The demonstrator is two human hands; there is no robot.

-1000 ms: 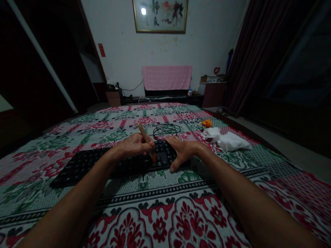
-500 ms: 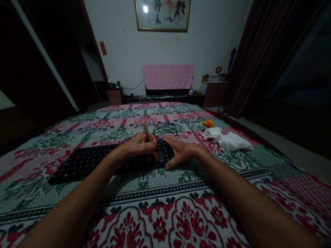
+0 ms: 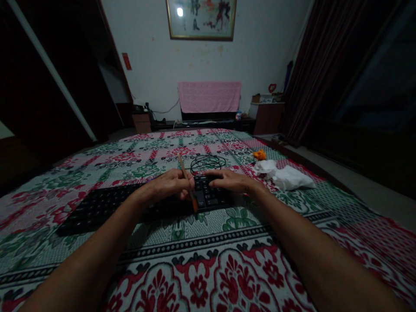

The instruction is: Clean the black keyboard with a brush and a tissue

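A black keyboard (image 3: pixel 105 203) lies across the patterned bedspread, its right end in front of me. My left hand (image 3: pixel 173 183) is closed round the wooden handle of a brush (image 3: pixel 183 166). The brush leans with its orange-brown tip down at the keyboard's near edge, left of the number keys. Over the number pad at the right end rests my right hand (image 3: pixel 229 181), thumb and fingers apart, holding nothing. My forearms and left hand cover part of the keys. Behind the keyboard lies its coiled black cable (image 3: pixel 208 162).
To the right are a crumpled white bag or cloth (image 3: pixel 292 177) and a small orange bundle (image 3: pixel 259 154). The bedspread (image 3: pixel 198 260) covers the whole bed surface. Beyond it stand a low cabinet and a screen under a pink cloth (image 3: pixel 209 96).
The brush tip has moved slightly toward me, to the keyboard's near edge. My right thumb has lifted from the near edge and moved up over the number keys.
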